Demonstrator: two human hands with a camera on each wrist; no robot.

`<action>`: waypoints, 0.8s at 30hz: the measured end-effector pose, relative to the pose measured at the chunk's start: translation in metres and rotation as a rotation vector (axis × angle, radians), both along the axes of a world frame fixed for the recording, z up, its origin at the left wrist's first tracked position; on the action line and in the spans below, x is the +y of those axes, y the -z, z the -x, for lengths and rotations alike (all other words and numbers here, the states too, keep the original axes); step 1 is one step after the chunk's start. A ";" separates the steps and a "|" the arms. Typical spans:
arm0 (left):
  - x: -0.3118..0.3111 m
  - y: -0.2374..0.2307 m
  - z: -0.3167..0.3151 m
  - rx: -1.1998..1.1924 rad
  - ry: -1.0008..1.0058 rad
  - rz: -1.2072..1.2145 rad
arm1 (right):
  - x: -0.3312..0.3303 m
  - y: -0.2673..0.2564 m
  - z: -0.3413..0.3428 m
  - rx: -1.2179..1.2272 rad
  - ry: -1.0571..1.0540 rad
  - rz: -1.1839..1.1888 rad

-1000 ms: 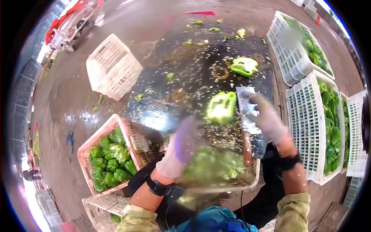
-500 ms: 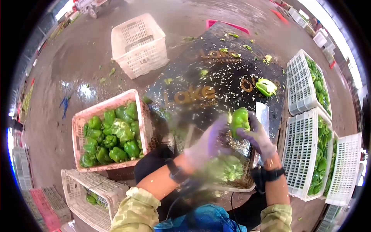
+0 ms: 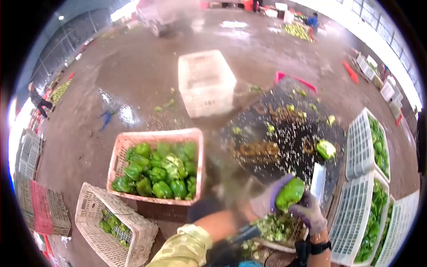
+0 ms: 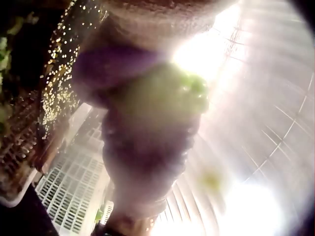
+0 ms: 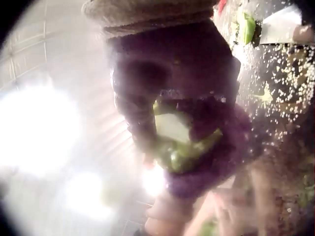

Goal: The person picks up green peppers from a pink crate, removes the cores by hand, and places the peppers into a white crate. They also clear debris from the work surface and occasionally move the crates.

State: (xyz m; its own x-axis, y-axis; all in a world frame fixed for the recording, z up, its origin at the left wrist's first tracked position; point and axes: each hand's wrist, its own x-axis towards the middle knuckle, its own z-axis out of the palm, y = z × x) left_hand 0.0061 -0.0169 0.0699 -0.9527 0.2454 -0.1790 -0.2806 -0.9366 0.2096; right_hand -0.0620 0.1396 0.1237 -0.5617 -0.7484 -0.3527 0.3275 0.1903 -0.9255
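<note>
A green bell pepper [image 3: 290,194] is held between two gloved hands, low over the near end of a black board [image 3: 267,164]. My left hand [image 3: 265,199] cups it from the left. The right hand [image 3: 312,216] grips its lower right side with curled fingers. Pale cut flesh of the pepper [image 5: 172,129] shows between the purple fingers in the right wrist view. Just right of the hands, a cleaver [image 3: 318,180] lies on the board. Farther back is a cut pepper half [image 3: 326,149]. Under the hands, a tub holds chopped pepper scraps [image 3: 278,228].
A pink crate [image 3: 155,201] full of green peppers stands on the left, with a tilted white crate [image 3: 140,233] below it. Another white crate [image 3: 207,104] stands farther back. White crates of green peppers [image 3: 356,213] line the right side. Seeds and scraps dot the board.
The pepper, which lay on the board beside the cleaver, was picked up and is now in both hands. The hands have come together. The head view has tilted up and turned left.
</note>
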 end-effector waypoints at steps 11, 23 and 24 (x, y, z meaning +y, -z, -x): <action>0.006 0.062 0.025 0.327 0.041 -0.311 | -0.017 0.025 -0.011 0.239 0.161 0.015; -0.008 -0.010 0.024 -0.145 -0.551 0.736 | 0.017 0.006 -0.007 0.095 0.258 -0.014; 0.000 -0.015 0.022 -0.200 -0.604 1.025 | 0.010 -0.002 -0.005 -0.017 0.226 0.084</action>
